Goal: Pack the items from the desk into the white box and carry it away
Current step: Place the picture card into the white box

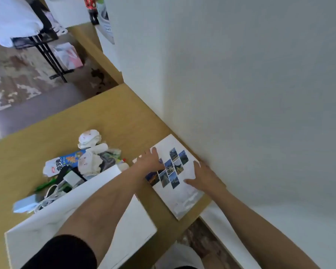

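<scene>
From the head view, a white booklet lies flat on the counter, right of the white box. Left hand and right hand press on it, fingers spread flat, gripping nothing. The left forearm hides part of the cluttered box.

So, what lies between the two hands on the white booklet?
In the head view, the booklet's printed photo tiles lie between the left hand and right hand.

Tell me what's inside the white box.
In the white box: crumpled tissues, a blue-and-orange snack packet, a white charger and a white cable. The left forearm and the near wall hide the rest.
</scene>
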`<state>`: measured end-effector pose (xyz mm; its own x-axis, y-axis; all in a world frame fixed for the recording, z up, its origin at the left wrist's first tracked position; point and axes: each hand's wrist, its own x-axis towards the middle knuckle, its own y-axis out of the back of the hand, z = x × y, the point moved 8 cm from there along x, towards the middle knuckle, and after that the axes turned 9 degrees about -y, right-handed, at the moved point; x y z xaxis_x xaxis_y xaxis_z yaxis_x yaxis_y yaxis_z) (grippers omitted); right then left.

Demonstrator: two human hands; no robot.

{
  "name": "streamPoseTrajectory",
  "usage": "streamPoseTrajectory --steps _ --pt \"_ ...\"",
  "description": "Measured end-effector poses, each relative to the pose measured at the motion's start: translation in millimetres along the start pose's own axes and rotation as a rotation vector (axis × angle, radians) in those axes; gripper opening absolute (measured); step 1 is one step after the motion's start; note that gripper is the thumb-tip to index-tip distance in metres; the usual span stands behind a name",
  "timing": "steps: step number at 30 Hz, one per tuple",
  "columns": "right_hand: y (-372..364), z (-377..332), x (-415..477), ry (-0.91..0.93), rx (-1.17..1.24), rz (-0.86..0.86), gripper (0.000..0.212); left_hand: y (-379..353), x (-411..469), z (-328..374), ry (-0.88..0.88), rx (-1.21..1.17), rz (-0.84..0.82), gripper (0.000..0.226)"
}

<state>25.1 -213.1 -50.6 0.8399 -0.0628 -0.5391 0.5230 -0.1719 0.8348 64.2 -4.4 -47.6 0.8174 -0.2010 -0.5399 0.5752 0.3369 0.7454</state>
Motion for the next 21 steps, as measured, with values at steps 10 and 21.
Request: streamPoseTrajectory --steps 10,21 --pt "21.4 -22.3 18.0 0.052 0.02 0.171 0.069 4.8 3.2 -20.5 0.066 -0.122 -0.004 0.078" --pt "181.4 -64.5 -49.5 0.504 0.381 0.111 0.024 128.0 -68.9 -22.4 -0.055 -0.569 0.339 0.091"
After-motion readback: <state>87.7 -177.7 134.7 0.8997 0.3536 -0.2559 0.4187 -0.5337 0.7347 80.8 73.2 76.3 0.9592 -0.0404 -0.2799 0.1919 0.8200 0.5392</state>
